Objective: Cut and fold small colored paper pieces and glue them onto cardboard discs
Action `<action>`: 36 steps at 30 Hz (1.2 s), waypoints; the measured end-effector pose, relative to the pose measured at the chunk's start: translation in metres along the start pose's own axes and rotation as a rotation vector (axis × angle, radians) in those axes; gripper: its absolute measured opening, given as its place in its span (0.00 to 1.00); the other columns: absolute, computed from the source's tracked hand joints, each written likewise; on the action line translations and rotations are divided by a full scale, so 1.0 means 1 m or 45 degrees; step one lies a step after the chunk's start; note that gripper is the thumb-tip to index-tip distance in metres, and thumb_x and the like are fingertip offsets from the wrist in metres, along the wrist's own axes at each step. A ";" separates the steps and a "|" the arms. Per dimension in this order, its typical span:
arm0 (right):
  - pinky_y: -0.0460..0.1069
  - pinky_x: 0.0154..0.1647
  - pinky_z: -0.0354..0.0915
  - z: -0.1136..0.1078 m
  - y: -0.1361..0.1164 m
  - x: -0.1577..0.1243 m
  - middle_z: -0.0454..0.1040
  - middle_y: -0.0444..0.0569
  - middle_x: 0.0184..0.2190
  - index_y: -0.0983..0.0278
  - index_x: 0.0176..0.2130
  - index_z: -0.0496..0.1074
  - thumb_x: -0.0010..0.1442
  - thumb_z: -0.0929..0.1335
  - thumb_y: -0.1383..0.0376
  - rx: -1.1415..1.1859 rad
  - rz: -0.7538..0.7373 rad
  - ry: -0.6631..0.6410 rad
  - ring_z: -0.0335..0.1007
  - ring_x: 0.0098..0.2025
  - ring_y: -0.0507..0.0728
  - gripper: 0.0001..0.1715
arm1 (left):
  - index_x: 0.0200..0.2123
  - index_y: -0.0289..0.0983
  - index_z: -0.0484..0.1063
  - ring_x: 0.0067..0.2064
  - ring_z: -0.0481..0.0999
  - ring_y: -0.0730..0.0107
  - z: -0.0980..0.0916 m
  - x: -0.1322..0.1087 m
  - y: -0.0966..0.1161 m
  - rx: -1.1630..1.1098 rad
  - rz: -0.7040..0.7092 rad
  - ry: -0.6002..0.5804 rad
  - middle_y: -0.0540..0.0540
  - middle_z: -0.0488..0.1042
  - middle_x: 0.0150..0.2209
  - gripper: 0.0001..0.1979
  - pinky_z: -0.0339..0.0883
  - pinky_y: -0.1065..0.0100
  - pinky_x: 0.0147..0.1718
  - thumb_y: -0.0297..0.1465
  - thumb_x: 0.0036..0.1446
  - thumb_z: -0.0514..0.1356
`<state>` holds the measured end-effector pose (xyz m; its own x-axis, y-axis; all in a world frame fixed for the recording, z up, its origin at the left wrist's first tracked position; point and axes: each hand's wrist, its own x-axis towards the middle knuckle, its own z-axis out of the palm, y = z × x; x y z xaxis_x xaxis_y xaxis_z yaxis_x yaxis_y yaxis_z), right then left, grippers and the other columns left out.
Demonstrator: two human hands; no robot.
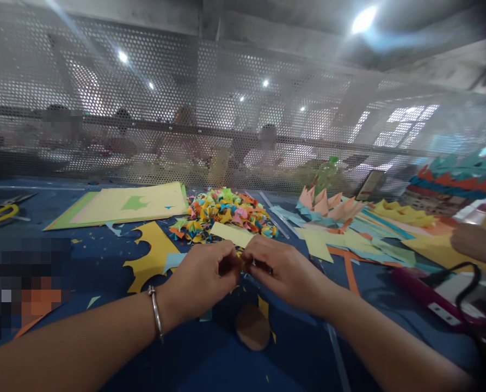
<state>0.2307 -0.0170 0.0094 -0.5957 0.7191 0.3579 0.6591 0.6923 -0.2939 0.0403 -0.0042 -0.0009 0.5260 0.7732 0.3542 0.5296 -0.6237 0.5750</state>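
Observation:
My left hand [208, 272] and my right hand [281, 272] meet at the fingertips above the blue table. Both are closed in a pinch; what lies between them is too small and hidden to name, with a speck of yellow showing there. Just beyond the fingers lies a pale yellow paper strip [231, 234], in front of a heap of small folded paper pieces [226, 209] in many colours. A yellow paper sheet with scalloped cut-outs [155, 253] rests left of my left hand. Below my hands is a round brown disc [253, 326].
Stacked coloured paper [145, 204] lies at the back left, near yellow-handled scissors [1, 213]. On the right are peach pointed paper shapes [328, 204], paper strips, a purple box [426, 294] with a black cord, and another person's hand [477, 245]. A perforated metal screen [226, 109] borders the table's back.

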 end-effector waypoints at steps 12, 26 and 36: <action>0.47 0.33 0.59 0.002 -0.001 0.000 0.66 0.45 0.29 0.64 0.31 0.67 0.57 0.62 0.73 0.028 -0.060 0.037 0.63 0.32 0.52 0.07 | 0.26 0.38 0.66 0.27 0.70 0.71 -0.005 -0.002 0.000 0.110 0.108 -0.059 0.52 0.72 0.24 0.03 0.58 0.72 0.26 0.24 0.48 0.56; 0.48 0.35 0.62 -0.007 -0.002 -0.001 0.71 0.48 0.28 0.65 0.33 0.71 0.64 0.61 0.67 0.109 -0.042 0.083 0.66 0.32 0.53 0.11 | 0.25 0.37 0.66 0.26 0.69 0.72 -0.013 0.001 -0.005 0.156 0.041 -0.120 0.52 0.71 0.24 0.03 0.56 0.72 0.24 0.24 0.47 0.55; 0.47 0.34 0.62 -0.019 0.014 -0.001 0.70 0.46 0.29 0.63 0.34 0.72 0.64 0.63 0.63 0.061 0.208 0.383 0.67 0.32 0.53 0.10 | 0.27 0.37 0.67 0.25 0.68 0.75 -0.007 0.010 -0.020 -0.272 -0.210 0.157 0.53 0.70 0.24 0.02 0.61 0.73 0.25 0.25 0.49 0.56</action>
<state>0.2495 -0.0086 0.0220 -0.3172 0.7755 0.5459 0.7081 0.5765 -0.4076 0.0296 0.0170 -0.0038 0.3528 0.8785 0.3220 0.4422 -0.4598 0.7701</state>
